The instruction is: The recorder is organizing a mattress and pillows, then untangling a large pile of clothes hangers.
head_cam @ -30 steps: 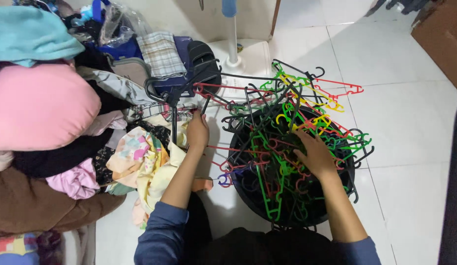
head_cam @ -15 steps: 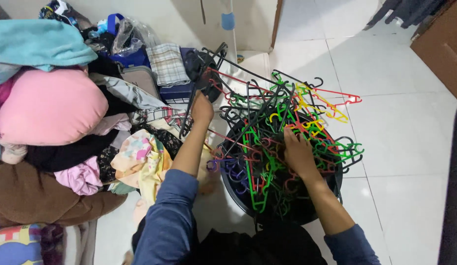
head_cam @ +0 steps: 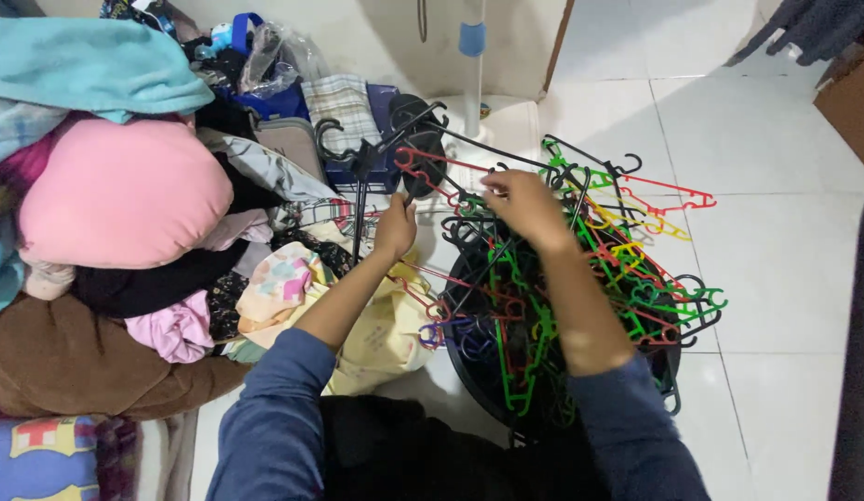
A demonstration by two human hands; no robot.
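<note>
Over the black tub [head_cam: 469, 357] on the floor, our left hand [head_cam: 396, 225] and right hand [head_cam: 523, 206] each grip tangled plastic hangers [head_cam: 627, 269].

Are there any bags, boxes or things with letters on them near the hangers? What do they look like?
Clear plastic bag: top left behind the clothes pile, crinkly and see-through.
Blue cloth with big letters: bottom left corner, blue with red, white and yellow shapes.
Brown box: top right edge, plain brown, only partly in view.
No screens or signs show.
</note>
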